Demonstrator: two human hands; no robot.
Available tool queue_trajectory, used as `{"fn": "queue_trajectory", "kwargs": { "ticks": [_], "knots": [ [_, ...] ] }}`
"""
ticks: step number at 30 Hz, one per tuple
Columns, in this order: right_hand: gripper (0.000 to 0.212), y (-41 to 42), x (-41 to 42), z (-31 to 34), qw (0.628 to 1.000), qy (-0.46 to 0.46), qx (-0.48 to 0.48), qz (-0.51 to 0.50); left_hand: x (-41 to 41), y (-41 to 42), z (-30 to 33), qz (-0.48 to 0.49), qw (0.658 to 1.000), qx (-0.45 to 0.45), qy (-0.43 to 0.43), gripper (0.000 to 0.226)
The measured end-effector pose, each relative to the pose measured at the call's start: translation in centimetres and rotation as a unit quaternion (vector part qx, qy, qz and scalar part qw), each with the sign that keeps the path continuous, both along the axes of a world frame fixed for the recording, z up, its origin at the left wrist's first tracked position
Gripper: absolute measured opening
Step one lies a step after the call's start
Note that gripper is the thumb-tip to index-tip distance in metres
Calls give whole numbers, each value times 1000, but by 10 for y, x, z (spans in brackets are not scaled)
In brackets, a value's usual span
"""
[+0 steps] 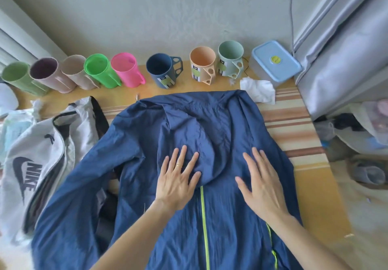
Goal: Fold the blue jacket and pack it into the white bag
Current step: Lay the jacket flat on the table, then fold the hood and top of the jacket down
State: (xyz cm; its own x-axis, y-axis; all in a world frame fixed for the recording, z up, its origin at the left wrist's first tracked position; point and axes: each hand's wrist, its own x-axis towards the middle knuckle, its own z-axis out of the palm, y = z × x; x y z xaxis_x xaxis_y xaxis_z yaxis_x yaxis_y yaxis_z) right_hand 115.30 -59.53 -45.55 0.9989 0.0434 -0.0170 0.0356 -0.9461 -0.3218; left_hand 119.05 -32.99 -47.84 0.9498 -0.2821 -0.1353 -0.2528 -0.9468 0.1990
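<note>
The blue jacket [147,139] lies spread flat across the table, hood folded down over its back and a lime-green zip line running toward me. My left hand [178,177] rests flat on the hood's lower edge with fingers apart. My right hand [262,185] lies flat on the jacket's right side, also with spread fingers. Neither hand grips the cloth. The jacket's left sleeve drapes over the edge of the white bag [37,154], which sits unzipped at the left with a dark logo on its side.
A row of several coloured cups [100,72] lines the back of the table [298,127]. A light blue lidded box [275,62] and a crumpled white cloth [259,89] sit at the back right. A grey curtain [344,49] hangs on the right.
</note>
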Motion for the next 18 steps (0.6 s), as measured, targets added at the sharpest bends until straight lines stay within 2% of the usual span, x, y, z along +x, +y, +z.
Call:
{"fn": "queue_trajectory", "kwargs": {
  "ticks": [3,7,10,12,14,16,18],
  "knots": [
    [66,-33,-55,-7,997,32,-41,-52,-14,-11,-3,17,999,4,38,62],
    [70,-51,-98,-5,993,73,-67,-71,-33,-44,29,-36,999,-29,0,61],
    [61,-53,-104,15,989,87,-14,-122,-54,-75,47,-39,995,-86,22,54],
    [46,-56,-95,36,981,65,51,-178,-69,-95,60,-26,986,-144,82,47],
    [38,-58,-82,63,966,58,124,-217,-81,-114,76,13,950,-235,206,41],
    [36,-61,-68,88,946,71,199,-246,-89,-131,96,76,882,-329,329,36],
    [37,-63,-57,112,920,69,272,-274,-94,-145,111,124,826,-377,401,43]
  ]
}}
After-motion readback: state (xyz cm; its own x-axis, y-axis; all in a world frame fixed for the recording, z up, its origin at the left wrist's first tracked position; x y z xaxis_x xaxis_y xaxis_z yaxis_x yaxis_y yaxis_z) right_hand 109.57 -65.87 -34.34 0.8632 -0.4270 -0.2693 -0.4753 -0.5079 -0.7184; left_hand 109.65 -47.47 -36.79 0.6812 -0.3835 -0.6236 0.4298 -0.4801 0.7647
